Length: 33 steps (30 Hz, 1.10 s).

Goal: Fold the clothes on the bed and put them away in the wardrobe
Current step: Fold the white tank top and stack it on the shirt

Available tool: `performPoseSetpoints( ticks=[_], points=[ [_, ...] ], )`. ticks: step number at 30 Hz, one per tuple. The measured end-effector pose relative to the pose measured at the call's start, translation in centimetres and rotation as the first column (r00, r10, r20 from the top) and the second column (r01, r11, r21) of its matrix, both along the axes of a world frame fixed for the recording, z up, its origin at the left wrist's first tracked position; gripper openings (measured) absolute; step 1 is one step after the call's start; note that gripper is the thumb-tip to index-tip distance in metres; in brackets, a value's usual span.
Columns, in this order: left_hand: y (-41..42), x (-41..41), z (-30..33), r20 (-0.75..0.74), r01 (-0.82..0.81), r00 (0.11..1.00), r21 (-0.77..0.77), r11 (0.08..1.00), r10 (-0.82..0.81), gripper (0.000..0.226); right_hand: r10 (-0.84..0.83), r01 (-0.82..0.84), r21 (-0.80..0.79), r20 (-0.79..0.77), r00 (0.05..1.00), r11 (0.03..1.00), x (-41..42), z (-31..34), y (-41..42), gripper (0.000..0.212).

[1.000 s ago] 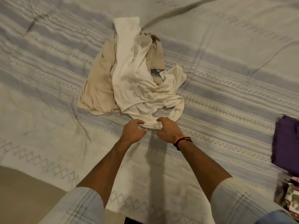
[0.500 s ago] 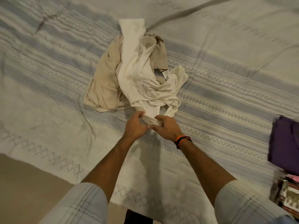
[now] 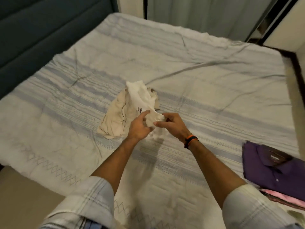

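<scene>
White garment (image 3: 142,100) now lifted off bed (image 3: 206,80); left hand (image 3: 139,128), right hand (image 3: 173,125) fingers clamped on it.

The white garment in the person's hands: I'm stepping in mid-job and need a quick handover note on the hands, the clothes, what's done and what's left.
Left hand and right hand both grip the near end of the white garment, lifting it off the bed. Its far end still drapes over the crumpled beige garment lying mid-bed.
Done: a folded purple shirt sits at the bed's right edge on top of a pink garment.
Left: fold the white one, then the beige one, then carry everything to the wardrobe. Nothing looks put away yet; the wardrobe itself I cannot identify for certain.
</scene>
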<state>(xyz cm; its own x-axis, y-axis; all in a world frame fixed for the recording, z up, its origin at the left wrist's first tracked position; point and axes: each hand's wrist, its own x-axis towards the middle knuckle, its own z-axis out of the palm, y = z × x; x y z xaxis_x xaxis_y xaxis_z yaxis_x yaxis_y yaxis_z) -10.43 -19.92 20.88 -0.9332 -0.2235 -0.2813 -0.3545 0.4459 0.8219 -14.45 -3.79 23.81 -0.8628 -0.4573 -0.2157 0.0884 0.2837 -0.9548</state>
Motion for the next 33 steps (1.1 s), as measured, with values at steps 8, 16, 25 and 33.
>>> performPoseSetpoints(
  ticks=[8, 16, 25, 33],
  points=[
    [4.3, 1.6, 5.9, -0.111, -0.031, 0.994, -0.233, 0.972, 0.006, 0.006, 0.017, -0.028, -0.162, -0.071, 0.997, 0.986, 2.1, 6.8, 4.0, 0.026],
    [7.3, 3.9, 12.0, -0.271, -0.24, 0.943, -0.159, 0.958, 0.192, 0.034, 0.011, 0.023, 0.24, -0.14, 0.99, 0.971, 4.9, 6.1, 8.1, 0.065],
    [8.8, 5.5, 19.4, -0.365, -0.133, 0.892, 0.353, 0.926, 0.267, 0.037, 0.033, 0.035, 0.26, -0.251, 0.967, 0.965, 8.6, 8.7, 5.6, 0.073],
    [5.9, 8.0, 20.8, -0.411, -0.025, 0.903, 0.245, 0.969, 0.128, 0.022, -0.171, 0.251, 0.172, -0.382, 0.908, 0.952, 8.2, 14.4, 5.6, 0.03]
  ],
)
